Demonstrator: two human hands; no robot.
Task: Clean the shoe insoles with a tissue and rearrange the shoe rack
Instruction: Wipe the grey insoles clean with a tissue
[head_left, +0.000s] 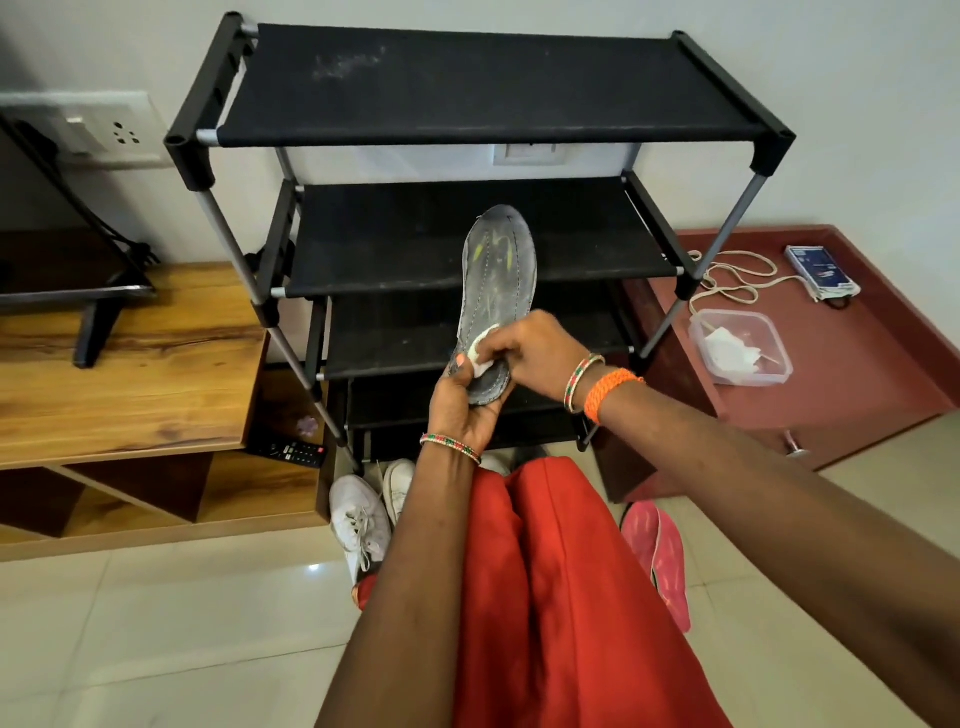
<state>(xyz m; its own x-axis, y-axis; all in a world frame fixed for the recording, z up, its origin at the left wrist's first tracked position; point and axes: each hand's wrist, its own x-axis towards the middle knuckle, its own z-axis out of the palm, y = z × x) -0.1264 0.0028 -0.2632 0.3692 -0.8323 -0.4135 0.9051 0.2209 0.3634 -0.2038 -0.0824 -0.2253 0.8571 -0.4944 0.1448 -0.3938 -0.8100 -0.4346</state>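
In front of black shoe rack (467, 88): left hand (465, 402) grips heel end of grey insole (498, 280), toe pointing up and far. Right hand (535, 353) pinches white tissue (480, 353) against insole heel. White sneakers (361, 519) on floor near rack base, left; pink slippers (657, 556) right.

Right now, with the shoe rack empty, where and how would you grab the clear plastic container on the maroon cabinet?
Probably across the two long walls of the clear plastic container, from above. It sits lidless and flat on the maroon cabinet, rim exposed. Crumpled white tissue fills its middle, so keep the fingers on the rim. Coming in from its near side avoids the white cord behind it.
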